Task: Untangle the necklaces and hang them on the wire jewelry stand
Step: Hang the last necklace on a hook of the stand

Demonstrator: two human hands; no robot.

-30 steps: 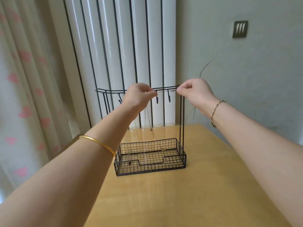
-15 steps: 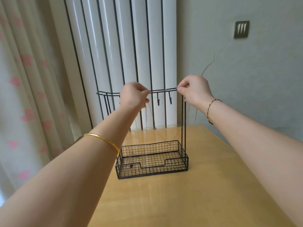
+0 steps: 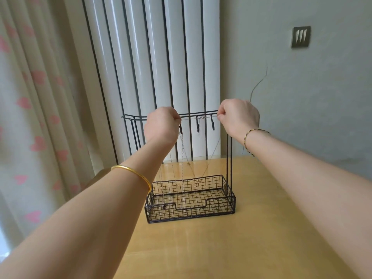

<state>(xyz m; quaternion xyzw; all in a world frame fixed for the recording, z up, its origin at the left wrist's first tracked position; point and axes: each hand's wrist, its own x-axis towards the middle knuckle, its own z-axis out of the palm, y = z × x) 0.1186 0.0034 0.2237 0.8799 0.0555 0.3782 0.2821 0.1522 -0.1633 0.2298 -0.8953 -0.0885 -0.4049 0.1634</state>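
Seen from the head camera, both hands are lifted to the top rail of the black wire stand. The left hand is curled, its fingertips pinching one end of a thin necklace chain. The right hand pinches the other end. The chain runs taut between them, right along the rail and across the hooks. Other necklaces hang just beneath the left hand, trailing down into the stand's mesh tray on the wooden table.
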